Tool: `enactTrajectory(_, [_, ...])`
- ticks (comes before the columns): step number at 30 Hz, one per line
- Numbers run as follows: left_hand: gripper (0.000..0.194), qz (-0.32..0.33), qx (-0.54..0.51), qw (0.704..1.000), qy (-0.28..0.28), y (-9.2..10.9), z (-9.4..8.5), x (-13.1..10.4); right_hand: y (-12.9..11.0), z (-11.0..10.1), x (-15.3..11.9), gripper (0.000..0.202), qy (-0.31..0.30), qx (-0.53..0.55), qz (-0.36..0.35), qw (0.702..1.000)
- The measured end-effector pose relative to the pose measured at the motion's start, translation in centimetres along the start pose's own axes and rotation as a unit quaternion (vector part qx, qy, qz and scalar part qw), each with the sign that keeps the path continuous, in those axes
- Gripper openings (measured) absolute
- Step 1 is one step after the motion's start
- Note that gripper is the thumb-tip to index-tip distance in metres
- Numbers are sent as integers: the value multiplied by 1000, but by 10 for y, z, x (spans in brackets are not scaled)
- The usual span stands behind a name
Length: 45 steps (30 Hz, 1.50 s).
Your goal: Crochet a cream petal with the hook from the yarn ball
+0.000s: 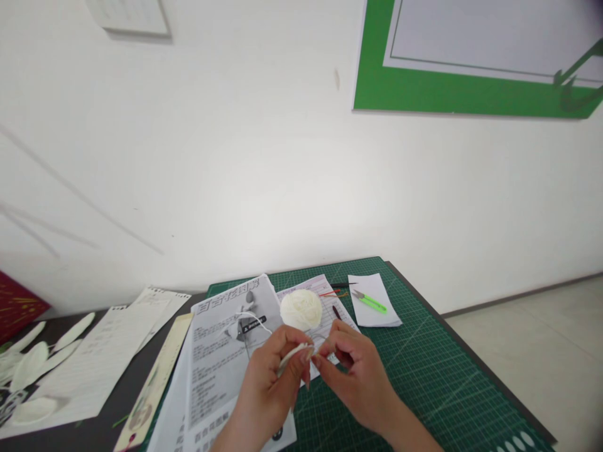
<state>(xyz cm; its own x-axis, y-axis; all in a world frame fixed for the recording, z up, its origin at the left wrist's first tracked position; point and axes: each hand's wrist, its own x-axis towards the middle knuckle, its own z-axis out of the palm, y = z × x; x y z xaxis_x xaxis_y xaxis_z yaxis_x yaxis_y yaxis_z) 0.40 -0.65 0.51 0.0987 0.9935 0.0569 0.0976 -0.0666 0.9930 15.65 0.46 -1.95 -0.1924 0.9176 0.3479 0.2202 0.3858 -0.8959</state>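
Observation:
Pinched between the thumb and fingers of my left hand point(277, 364) is a small white crocheted piece point(291, 356), mostly hidden by the fingers. My right hand point(351, 364) is closed close beside it, its thumb and index fingertips meeting the end of the piece. A thin grey strand point(322, 338), which looks like wire, arcs out by the right fingertips. Just beyond both hands sits a ball of cream yarn point(301, 309). A white strand of yarn point(257, 319) runs over the printed sheet to the left hand.
Under the hands lie a green cutting mat point(424, 370) and a printed instruction sheet point(211, 370). Green thread snips point(371, 302) rest on white paper point(377, 285). A ruler point(157, 376), lined sheets point(120, 339) and several white petal-shaped pieces point(32, 364) are at left. A wall rises behind.

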Motion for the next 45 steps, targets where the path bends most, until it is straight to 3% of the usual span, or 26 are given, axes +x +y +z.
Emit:
enactTrajectory(7, [32,-58,-20,997,-46,-10,-7,12,-11,-14,-8,12,-11,-46,-84,995])
enactTrajectory(12, [18,-103,17,990,-91,-1,-9,12,-23,-24,-8,13,-33,-135,-158,978])
enactTrajectory(18, [14,-103,156,981,-43,5,-1,9,-37,-27,-2,21,-62,-293,-246,922])
enactTrajectory(23, [11,-70,184,980,-39,1,5,9,-48,-26,8,21,-91,-384,-288,873])
enactTrajectory(27, [18,-90,169,977,-91,0,9,6,-47,-29,34,18,-215,-335,-241,885])
enactTrajectory(30, [23,-130,138,973,-133,-1,10,5,-38,-33,58,17,-281,-185,-170,926])
enactTrajectory(33, [20,-162,94,969,-162,-2,7,5,-25,-34,75,8,-315,-11,-83,945])
enactTrajectory(38, [28,-158,23,975,-153,0,1,7,-2,-24,72,27,-243,68,-31,967])
enactTrajectory(45, [30,-86,-12,991,-105,-6,-3,5,8,-11,30,28,-121,74,16,990])
